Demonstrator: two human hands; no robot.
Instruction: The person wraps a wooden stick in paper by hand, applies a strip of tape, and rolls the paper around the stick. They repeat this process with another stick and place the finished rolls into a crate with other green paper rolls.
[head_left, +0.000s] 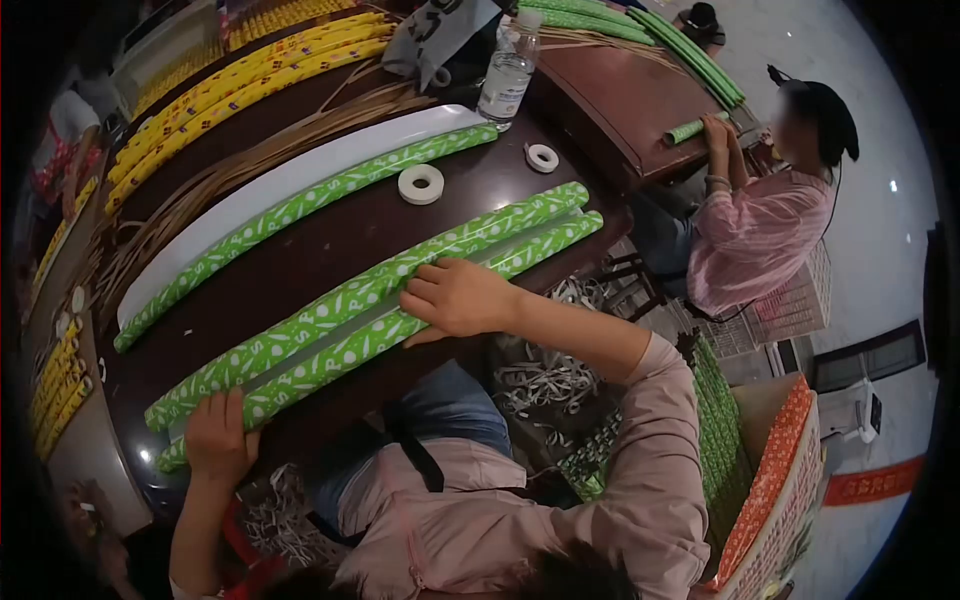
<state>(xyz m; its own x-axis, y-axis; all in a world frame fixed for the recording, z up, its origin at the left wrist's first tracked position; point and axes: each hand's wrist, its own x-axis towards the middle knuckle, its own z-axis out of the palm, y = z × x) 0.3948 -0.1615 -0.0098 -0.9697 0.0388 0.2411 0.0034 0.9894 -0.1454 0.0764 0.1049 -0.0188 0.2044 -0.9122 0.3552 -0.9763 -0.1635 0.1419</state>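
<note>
In front of me on the dark table lies a green patterned paper roll (330, 310), its two long rolled sides parallel with a pale strip between them. My left hand (218, 438) has its fingers curled over the near-left end. Toward the middle, my right hand (462, 298) bends its fingers over the near rolled side, the thumb below it. Behind lies another green sheet (300, 205), white inside, with its near edge rolled. Two rolls of white tape, a larger one (407, 190) and a smaller one (533, 158), sit between the sheets and the bottle.
A water bottle (503, 85) stands at the table's back. Brown strips (200, 190) and yellow patterned rolls (240, 80) lie farther left. At right, a person in pink (770, 235) handles a green roll (685, 131) at another table (600, 105). Shredded scraps (540, 385) lie below the edge.
</note>
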